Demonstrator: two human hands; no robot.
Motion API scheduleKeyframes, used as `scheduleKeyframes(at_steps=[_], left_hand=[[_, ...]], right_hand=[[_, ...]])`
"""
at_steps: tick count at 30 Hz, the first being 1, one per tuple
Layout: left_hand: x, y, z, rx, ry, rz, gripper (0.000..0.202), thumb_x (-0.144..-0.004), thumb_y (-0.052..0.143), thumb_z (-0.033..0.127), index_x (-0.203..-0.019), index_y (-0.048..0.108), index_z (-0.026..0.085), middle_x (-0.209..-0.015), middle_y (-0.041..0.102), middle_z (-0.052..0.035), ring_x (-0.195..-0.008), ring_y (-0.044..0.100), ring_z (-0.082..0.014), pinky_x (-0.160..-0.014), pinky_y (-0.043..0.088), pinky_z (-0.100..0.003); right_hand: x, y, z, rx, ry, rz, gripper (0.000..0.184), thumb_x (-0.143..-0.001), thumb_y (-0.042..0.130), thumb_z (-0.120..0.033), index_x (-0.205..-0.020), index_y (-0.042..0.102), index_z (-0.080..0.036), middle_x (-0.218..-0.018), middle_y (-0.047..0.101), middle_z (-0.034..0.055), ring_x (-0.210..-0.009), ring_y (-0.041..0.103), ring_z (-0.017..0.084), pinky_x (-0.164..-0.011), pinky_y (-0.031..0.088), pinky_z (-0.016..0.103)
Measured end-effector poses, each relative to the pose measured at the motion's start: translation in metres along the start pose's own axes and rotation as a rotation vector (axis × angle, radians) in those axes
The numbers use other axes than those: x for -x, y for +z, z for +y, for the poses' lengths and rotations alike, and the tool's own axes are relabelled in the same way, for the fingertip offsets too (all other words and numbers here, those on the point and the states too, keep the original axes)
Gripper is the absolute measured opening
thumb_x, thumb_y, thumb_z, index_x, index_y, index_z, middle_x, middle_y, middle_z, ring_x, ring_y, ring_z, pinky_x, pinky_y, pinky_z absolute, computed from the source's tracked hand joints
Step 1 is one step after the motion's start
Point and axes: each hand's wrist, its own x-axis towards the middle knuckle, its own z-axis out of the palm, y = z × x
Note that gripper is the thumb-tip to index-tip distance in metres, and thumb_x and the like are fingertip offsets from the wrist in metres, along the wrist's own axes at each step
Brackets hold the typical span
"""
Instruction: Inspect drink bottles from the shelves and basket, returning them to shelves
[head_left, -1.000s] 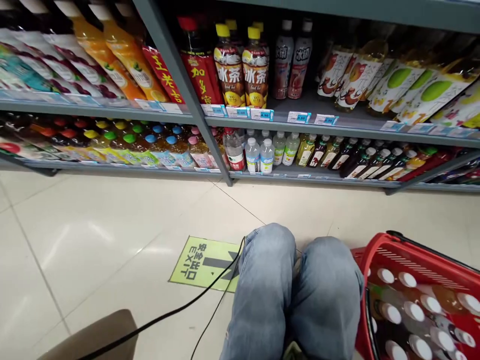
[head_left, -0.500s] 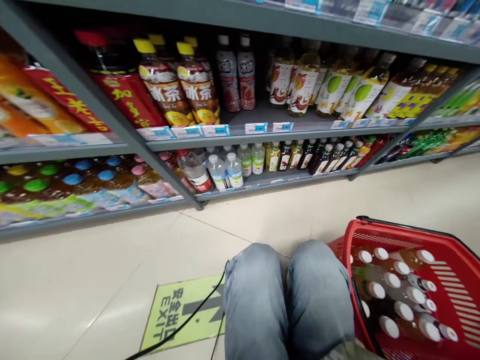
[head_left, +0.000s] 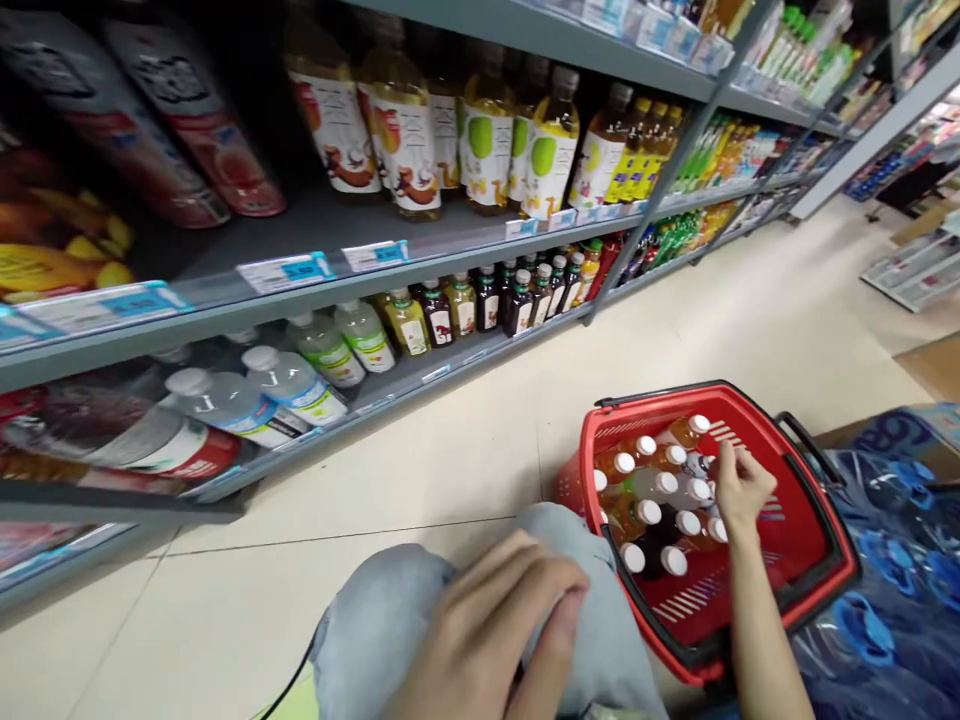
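My right hand (head_left: 741,485) reaches over the red shopping basket (head_left: 592,450), its fingers curled closed at the right side of the bottles; whatever they grip, if anything, is hidden. Several upright bottles with white caps (head_left: 666,483) stand together in the basket, with amber, dark and clear contents. Low in the view, my left hand (head_left: 495,625) hovers in front of my jeans-covered knees (head_left: 382,620). Its fingers are bent and drawn together, thumb against the index finger, and no object shows in it.
Drink shelves (head_left: 465,230) run along the left and far side, with bottles in rows above price tags (head_left: 375,255). Large blue water jugs (head_left: 885,590) crowd the basket's right side. Pale tiled floor (head_left: 465,450) lies between shelves and basket. A black cable (head_left: 292,680) hangs by my knee.
The view has swung right and closer to the shelves, so the basket appears further left. Both my hands have come into view, the right one over the basket.
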Motion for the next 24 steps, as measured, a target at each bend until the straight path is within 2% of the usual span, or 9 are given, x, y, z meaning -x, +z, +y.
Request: scheduleKeyframes(at_steps=[4, 6, 8, 10, 12, 16, 20, 24], left_hand=[[-0.041, 0.023, -0.001, -0.457, 0.209, -0.235, 0.026, -0.102, 0.041, 0.021, -0.1, 0.067, 0.019, -0.092, 0.069, -0.0047, -0.092, 0.059, -0.0227, -0.082, 0.046, -0.039], [-0.059, 0.038, 0.002, -0.641, 0.233, -0.365, 0.031, -0.103, 0.042, 0.03, -0.101, 0.071, 0.02, -0.095, 0.07, -0.006, -0.099, 0.059, -0.0265, -0.084, 0.045, -0.042], [-0.076, 0.053, 0.004, -0.738, 0.206, -0.523, 0.039, -0.104, 0.04, 0.039, -0.099, 0.074, 0.02, -0.097, 0.071, -0.0081, -0.103, 0.06, -0.029, -0.085, 0.047, -0.044], [-0.09, 0.068, 0.003, -0.775, 0.158, -0.669, 0.046, -0.103, 0.038, 0.044, -0.101, 0.075, 0.017, -0.101, 0.072, -0.0114, -0.107, 0.062, -0.0313, -0.087, 0.048, -0.045], [-0.102, 0.083, -0.002, -0.777, 0.086, -0.775, 0.047, -0.102, 0.04, 0.046, -0.108, 0.073, 0.013, -0.108, 0.073, -0.0154, -0.108, 0.064, -0.0328, -0.089, 0.049, -0.045], [-0.121, 0.107, -0.016, -0.766, -0.085, -0.956, 0.045, -0.1, 0.044, 0.044, -0.116, 0.071, 0.011, -0.113, 0.072, -0.021, -0.108, 0.067, -0.0356, -0.088, 0.051, -0.043], [-0.132, 0.115, -0.026, -0.775, -0.13, -1.022, 0.048, -0.1, 0.037, 0.044, -0.117, 0.07, 0.014, -0.111, 0.073, -0.0209, -0.102, 0.07, -0.0354, -0.082, 0.053, -0.042], [-0.13, 0.114, -0.043, -0.69, -0.094, -0.959, 0.051, -0.1, 0.031, 0.046, -0.116, 0.071, 0.018, -0.112, 0.073, -0.017, -0.102, 0.07, -0.0336, -0.084, 0.053, -0.043]], right_hand=[[-0.009, 0.003, -0.014, -0.111, 0.059, -0.031, 0.051, -0.094, 0.057, -0.05, -0.055, 0.051, -0.016, -0.049, 0.043, -0.0037, -0.049, 0.039, 0.01, -0.052, 0.03, 0.025], [-0.01, 0.007, -0.023, -0.143, 0.092, -0.054, 0.047, -0.094, 0.056, -0.051, -0.062, 0.057, -0.016, -0.053, 0.048, -0.003, -0.05, 0.043, 0.011, -0.052, 0.033, 0.025], [-0.01, 0.011, -0.029, -0.093, 0.094, -0.139, 0.044, -0.098, 0.049, -0.052, -0.077, 0.063, -0.015, -0.062, 0.058, 0.0, -0.056, 0.052, 0.013, -0.057, 0.039, 0.025], [-0.011, 0.013, -0.027, 0.014, 0.057, -0.288, 0.042, -0.101, 0.042, -0.05, -0.094, 0.064, -0.015, -0.079, 0.068, 0.0044, -0.069, 0.061, 0.016, -0.066, 0.046, 0.026], [-0.013, 0.012, -0.018, 0.102, 0.013, -0.446, 0.036, -0.102, 0.041, -0.044, -0.106, 0.064, -0.017, -0.095, 0.071, 0.0067, -0.082, 0.065, 0.018, -0.076, 0.047, 0.027], [-0.018, 0.005, 0.015, 0.244, 0.024, -0.711, 0.022, -0.096, 0.051, -0.028, -0.105, 0.069, -0.019, -0.103, 0.072, 0.0086, -0.092, 0.067, 0.021, -0.081, 0.045, 0.028], [-0.016, 0.005, 0.043, 0.385, 0.101, -0.979, 0.018, -0.086, 0.06, -0.015, -0.099, 0.073, -0.016, -0.093, 0.074, 0.0095, -0.086, 0.068, 0.021, -0.074, 0.043, 0.026], [-0.005, 0.019, 0.047, 0.468, 0.105, -1.177, 0.022, -0.08, 0.072, -0.023, -0.102, 0.073, -0.017, -0.089, 0.073, 0.0071, -0.082, 0.068, 0.019, -0.068, 0.042, 0.024]])
